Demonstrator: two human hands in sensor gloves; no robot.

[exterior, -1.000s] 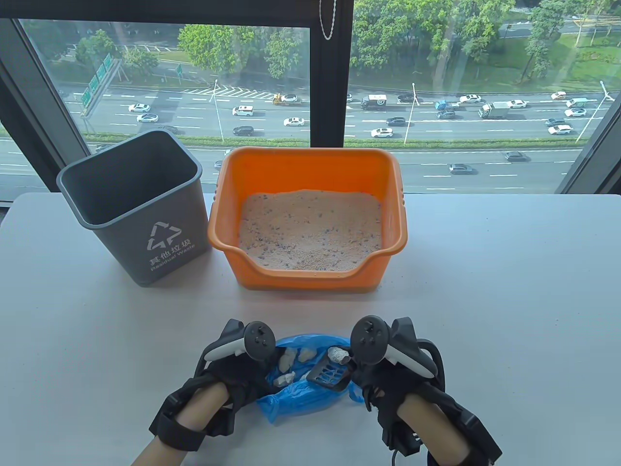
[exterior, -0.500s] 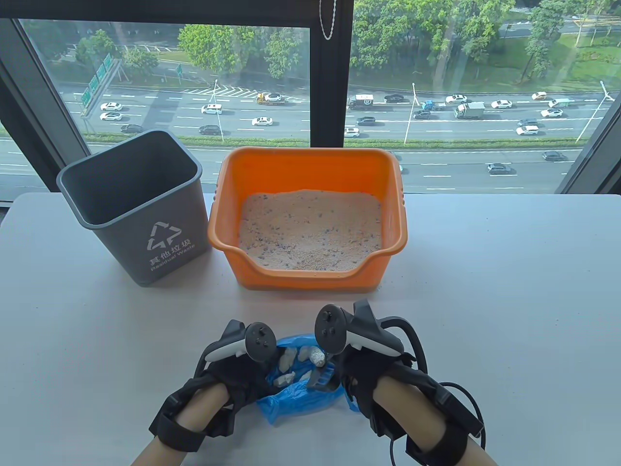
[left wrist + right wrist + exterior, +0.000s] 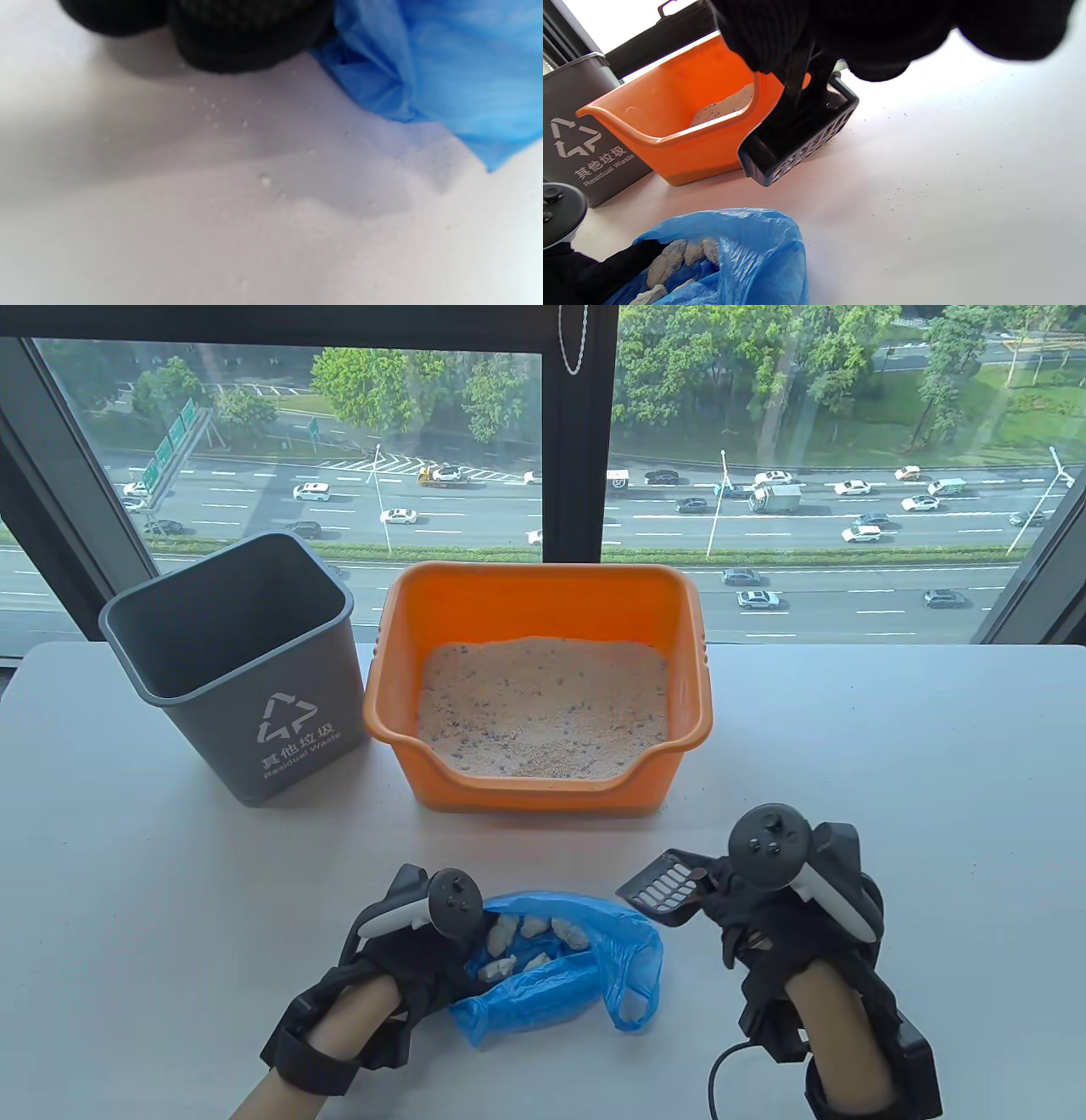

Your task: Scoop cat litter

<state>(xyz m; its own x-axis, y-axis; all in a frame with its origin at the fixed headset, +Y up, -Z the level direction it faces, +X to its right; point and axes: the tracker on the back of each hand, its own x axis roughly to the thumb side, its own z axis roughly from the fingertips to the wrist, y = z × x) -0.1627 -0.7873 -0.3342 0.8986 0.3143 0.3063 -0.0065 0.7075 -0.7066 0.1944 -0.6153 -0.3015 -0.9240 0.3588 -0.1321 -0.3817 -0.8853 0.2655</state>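
Note:
An orange litter box (image 3: 543, 594) (image 3: 670, 127) full of sandy litter (image 3: 543, 712) stands at the table's middle back. A blue plastic bag (image 3: 560, 984) (image 3: 746, 258) (image 3: 458, 72) lies open near the front, with several grey litter clumps (image 3: 530, 937) (image 3: 670, 260) inside. My left hand (image 3: 416, 950) holds the bag's left edge open. My right hand (image 3: 755, 916) grips the handle of a dark slotted scoop (image 3: 666, 886) (image 3: 801, 144), held empty above the table to the right of the bag.
A grey waste bin (image 3: 237, 670) (image 3: 581, 135) with a recycling sign stands left of the litter box. Loose litter grains are scattered on the white table (image 3: 891, 780). A window runs behind the table's far edge.
My right hand tipped a clump from the scoop into the bag, then moved right and up with the empty scoop. My left hand and the bag stayed put.

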